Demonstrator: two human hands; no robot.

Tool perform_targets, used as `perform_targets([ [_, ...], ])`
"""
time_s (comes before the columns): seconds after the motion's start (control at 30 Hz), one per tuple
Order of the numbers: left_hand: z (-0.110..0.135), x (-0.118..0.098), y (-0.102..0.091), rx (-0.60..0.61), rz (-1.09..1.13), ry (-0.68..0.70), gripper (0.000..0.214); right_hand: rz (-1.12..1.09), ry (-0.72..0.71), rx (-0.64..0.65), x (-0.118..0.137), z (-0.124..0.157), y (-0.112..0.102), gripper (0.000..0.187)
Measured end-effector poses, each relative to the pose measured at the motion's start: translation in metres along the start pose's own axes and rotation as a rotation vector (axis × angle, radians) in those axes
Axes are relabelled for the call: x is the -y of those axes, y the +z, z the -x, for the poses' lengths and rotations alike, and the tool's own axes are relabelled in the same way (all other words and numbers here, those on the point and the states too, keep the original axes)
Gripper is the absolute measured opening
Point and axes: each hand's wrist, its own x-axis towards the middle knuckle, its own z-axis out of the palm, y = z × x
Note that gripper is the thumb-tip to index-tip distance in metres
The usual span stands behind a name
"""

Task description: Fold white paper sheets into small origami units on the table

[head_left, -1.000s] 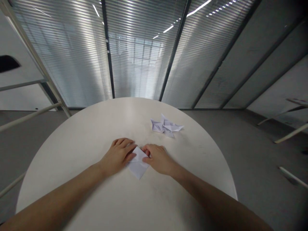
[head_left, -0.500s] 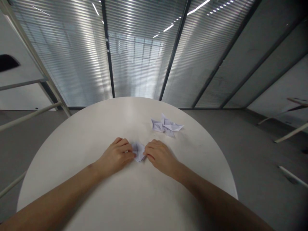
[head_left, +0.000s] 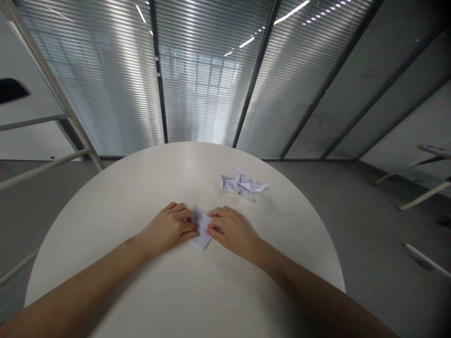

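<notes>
A small piece of folded white paper (head_left: 202,232) lies on the round white table (head_left: 116,206) between my two hands. My left hand (head_left: 168,226) rests on the paper's left side with its fingers curled and pressing down on it. On the paper's right side, my right hand (head_left: 232,229) presses with bent fingers. The paper's lower point sticks out toward me between the hands. Most of the paper's upper part is hidden under my fingers.
A few finished folded paper shapes (head_left: 243,184) lie on the table beyond my right hand. Glass walls with blinds stand behind the table. Grey floor surrounds it, with white bars (head_left: 42,170) at left and right.
A second ago a wider diamond of paper lay under my hands. It then shrank to a small fold between my fingertips, and now its lower point shows again.
</notes>
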Motion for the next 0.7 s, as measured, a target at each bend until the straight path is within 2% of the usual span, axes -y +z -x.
perform_targets([
  [0.03,0.0,0.0,0.001,-0.004,0.005,-0.031,0.025,-0.017,0.02,-0.004,-0.001,0.0,0.001,0.017],
  [0.1,-0.001,0.0,0.003,-0.018,0.024,-0.128,0.029,-0.058,0.069,-0.018,-0.002,-0.001,0.004,0.032],
  [0.2,-0.002,0.001,0.006,-0.035,0.072,-0.286,0.053,-0.13,0.152,-0.027,-0.003,-0.003,0.009,0.051],
  [0.23,-0.002,0.002,0.007,-0.032,0.094,-0.321,0.055,-0.152,0.179,-0.023,-0.003,-0.004,0.01,0.049],
  [0.3,-0.003,0.003,0.008,-0.018,0.144,-0.343,0.044,-0.173,0.208,-0.016,-0.004,-0.005,0.011,0.035],
  [0.37,-0.003,0.005,0.008,-0.013,0.184,-0.31,0.024,-0.164,0.182,-0.025,-0.006,-0.006,0.011,0.017],
  [0.43,-0.001,0.005,0.005,-0.024,0.187,-0.229,0.018,-0.137,0.096,-0.019,-0.009,-0.005,0.009,0.008],
  [0.57,0.002,0.0,-0.009,0.012,0.085,-0.009,0.016,0.03,-0.136,0.085,-0.008,0.002,-0.001,0.023],
  [0.7,0.002,-0.011,-0.022,0.066,-0.048,0.11,0.015,0.177,-0.246,0.136,0.002,0.011,-0.012,0.024],
])
